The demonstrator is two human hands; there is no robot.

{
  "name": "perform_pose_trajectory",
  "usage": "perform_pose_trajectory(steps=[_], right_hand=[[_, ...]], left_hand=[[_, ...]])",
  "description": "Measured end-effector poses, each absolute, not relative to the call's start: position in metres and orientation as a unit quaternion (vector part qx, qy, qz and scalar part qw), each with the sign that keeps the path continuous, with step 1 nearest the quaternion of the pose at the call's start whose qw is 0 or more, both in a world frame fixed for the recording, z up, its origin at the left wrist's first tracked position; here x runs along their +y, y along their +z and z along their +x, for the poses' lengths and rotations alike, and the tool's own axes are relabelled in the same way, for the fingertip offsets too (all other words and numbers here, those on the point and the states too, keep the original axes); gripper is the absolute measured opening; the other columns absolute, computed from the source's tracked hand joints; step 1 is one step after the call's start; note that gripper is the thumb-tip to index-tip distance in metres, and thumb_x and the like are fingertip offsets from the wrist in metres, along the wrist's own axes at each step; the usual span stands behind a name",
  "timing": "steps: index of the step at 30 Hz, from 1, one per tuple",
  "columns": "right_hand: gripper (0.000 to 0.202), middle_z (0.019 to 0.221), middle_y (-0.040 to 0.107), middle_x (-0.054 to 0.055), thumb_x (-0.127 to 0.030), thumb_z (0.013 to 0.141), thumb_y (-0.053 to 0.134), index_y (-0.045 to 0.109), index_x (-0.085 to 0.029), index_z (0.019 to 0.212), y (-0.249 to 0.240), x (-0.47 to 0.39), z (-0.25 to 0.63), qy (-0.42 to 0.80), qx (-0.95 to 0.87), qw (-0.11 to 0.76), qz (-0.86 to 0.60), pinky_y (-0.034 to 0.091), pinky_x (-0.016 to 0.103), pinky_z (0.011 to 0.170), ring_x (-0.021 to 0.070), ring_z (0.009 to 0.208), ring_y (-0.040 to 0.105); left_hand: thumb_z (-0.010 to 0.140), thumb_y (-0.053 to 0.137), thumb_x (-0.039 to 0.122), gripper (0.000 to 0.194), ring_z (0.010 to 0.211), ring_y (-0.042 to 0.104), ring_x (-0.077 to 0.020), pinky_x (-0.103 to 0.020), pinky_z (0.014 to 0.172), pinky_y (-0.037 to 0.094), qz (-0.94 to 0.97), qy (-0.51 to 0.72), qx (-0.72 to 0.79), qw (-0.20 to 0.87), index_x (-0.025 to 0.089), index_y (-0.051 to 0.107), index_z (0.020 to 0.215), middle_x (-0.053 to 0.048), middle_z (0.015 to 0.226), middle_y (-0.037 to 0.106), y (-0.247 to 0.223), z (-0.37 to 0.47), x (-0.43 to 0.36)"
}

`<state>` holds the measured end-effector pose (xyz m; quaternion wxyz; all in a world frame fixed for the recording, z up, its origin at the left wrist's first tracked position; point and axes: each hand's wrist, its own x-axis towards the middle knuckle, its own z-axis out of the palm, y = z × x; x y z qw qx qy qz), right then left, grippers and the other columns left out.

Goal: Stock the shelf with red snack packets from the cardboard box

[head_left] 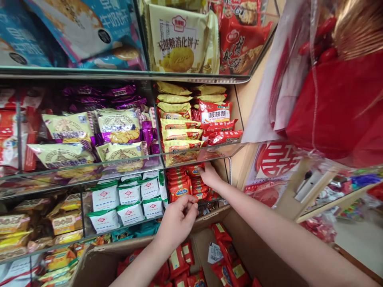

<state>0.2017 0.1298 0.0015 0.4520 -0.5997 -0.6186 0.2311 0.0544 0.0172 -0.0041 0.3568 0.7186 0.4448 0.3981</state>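
My right hand (210,176) reaches into a lower shelf compartment, just beneath the glass edge. Its fingers are closed on the end of a red snack packet (193,170) at the top of a stack. In front of the same compartment is my left hand (179,217), fingers curled in toward the thumb, with nothing visible in them. Red packets (180,188) stand in rows behind it. Below both hands an open cardboard box (101,259) holds more loose red packets (179,261), partly hidden by my left forearm.
White-and-green packets (128,195) fill the compartment to the left. Above, yellow packets (182,145) and red walnut-cookie packets (215,115) sit behind a glass lip (119,167). A red bag in clear plastic (341,107) hangs at the right, near my right arm.
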Motion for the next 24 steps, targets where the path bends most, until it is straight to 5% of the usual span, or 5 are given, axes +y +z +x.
perform_pose_trajectory(steps=[12, 24], right_hand=[[0.052, 0.116, 0.052, 0.01, -0.002, 0.063, 0.044, 0.048, -0.014, 0.114, -0.009, 0.146, 0.187, 0.163, -0.685, 0.41, -0.58, 0.03, 0.035, 0.1, 0.0227, 0.115, 0.042], [0.039, 0.106, 0.054, 0.01, -0.01, 0.063, 0.051, 0.057, -0.016, 0.101, 0.003, 0.129, 0.195, 0.06, -0.728, 0.395, -0.557, 0.031, 0.041, 0.096, 0.0273, 0.109, 0.04]], left_hand=[[0.081, 0.042, 0.027, 0.015, 0.055, 0.049, -0.0105, -0.021, 0.054, 0.038, 0.763, 0.368, 0.445, 0.291, 0.019, 0.054, 0.083, 0.003, 0.06, 0.055, 0.001, 0.054, 0.018], [0.08, 0.045, 0.027, 0.014, 0.054, 0.05, -0.0106, -0.021, 0.054, 0.039, 0.749, 0.384, 0.44, 0.313, 0.018, 0.056, 0.083, 0.002, 0.06, 0.058, 0.001, 0.051, 0.021]])
